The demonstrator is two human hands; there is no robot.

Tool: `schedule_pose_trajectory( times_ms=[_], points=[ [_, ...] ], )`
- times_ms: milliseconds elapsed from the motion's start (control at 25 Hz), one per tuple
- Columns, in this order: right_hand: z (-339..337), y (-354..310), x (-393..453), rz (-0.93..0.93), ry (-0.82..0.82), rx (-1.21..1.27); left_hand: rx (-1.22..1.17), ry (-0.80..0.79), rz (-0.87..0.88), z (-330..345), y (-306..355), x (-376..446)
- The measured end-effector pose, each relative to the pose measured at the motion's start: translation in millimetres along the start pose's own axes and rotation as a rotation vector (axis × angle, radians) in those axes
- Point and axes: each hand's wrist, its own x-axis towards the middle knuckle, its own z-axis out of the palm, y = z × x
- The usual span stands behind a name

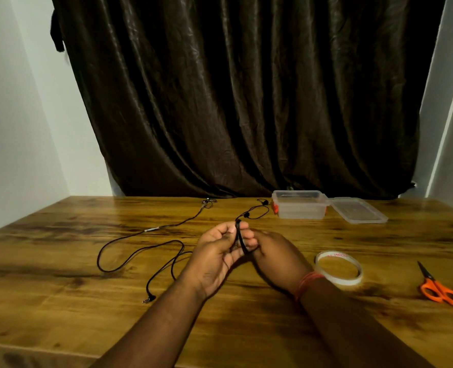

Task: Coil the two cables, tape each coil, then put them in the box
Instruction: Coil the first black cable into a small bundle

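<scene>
Hands met above the wooden surface (60, 261): our left hand (214, 257) curled its fingers round a small coil of thin black earphone cable (240, 239), and our right hand (275, 257) pinched the same loops from the other side. That cable's loose end trailed toward the clear plastic box (299, 208). A second black cable with a jack plug (140, 251) lay uncoiled to the left. A clear tape roll (339, 268) and orange-handled scissors (441, 289) lay right.
</scene>
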Motion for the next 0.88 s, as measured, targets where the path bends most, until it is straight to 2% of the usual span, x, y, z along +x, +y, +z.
schedule_pose_trajectory(
  times_ms=[120,200,280,400,480,600,760,880],
  points=[
    [6.0,-0.9,-1.4,-0.071,-0.105,-0.095,-0.088,0.079,0.075,-0.7,4.1,3.2],
    [6.3,-2.2,-3.4,-0.121,-0.192,-0.150,-0.013,0.112,0.116,-1.9,3.5,4.7],
    [2.9,-4.6,-5.2,-0.171,-0.183,-0.184,0.206,0.147,0.141,-2.5,-1.0,4.8],
    [-6.4,-6.7,-5.6,-0.216,-0.067,-0.179,0.613,0.173,0.163,-5.7,-11.1,4.3],
    [-11.8,-5.9,-4.4,-0.209,-0.013,-0.172,0.736,0.132,0.144,-9.9,-16.4,5.1],
    [-16.9,-1.9,-2.8,-0.150,0.076,-0.129,0.662,0.020,0.043,-9.8,-18.7,5.5],
    [-19.0,3.0,0.5,-0.019,0.176,0.068,0.366,-0.055,-0.058,-4.6,-12.5,0.5],
    [-12.8,7.1,2.6,0.033,0.128,0.179,0.157,-0.084,-0.079,-1.1,-4.3,-4.0]
  ],
)
